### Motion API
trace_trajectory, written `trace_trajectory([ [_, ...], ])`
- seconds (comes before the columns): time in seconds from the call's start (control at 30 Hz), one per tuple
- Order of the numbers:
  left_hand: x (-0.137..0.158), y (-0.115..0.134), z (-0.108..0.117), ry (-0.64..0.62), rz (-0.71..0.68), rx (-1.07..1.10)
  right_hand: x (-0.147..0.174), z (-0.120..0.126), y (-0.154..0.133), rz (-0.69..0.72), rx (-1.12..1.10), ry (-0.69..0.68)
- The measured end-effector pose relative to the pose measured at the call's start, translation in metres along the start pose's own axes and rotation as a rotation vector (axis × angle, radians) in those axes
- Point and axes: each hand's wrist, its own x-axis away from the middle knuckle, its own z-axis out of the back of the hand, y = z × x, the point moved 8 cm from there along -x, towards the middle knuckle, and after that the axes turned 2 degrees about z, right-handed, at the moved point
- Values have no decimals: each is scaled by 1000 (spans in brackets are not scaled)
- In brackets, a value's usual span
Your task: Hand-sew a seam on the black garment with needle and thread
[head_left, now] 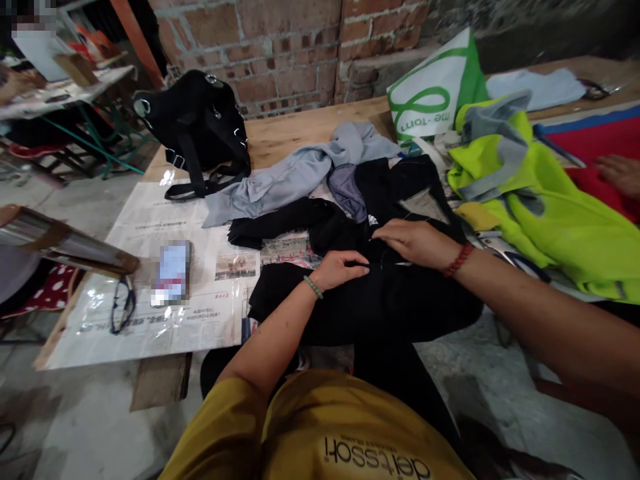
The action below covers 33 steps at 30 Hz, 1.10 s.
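A black garment lies across the table's front edge and over my lap, with a small white logo and a beige patch showing on its farther part. My left hand, a green bead bracelet at its wrist, rests on the black cloth and pinches a bit of it between thumb and fingers. Just right of it, my right hand hovers low over the cloth, its fingers pressed together. Whatever those fingertips hold is too small to make out. A fine light line, perhaps thread, shows between the hands.
Beyond the garment lie a grey cloth and a black bag. A phone, glasses and a steel cylinder are at left. Rightward are a yellow-green vest, a green-white bag and another person's hand.
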Motion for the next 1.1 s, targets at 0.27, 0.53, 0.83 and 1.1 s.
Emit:
trace_trajectory([
  [0.27,0,4,1,11,-31,-9,21,-20,-6,7,-84,-97],
  [0.53,1,3,0,-1,-19,-14,26,-21,-19,56,-166,-138],
  [0.83,0,2,-1,-10,-28,25,29,-25,-23,115,28,-223],
  [1.1,2,12,-5,-57,-127,-5,26,-25,-5,-226,-267,-263],
])
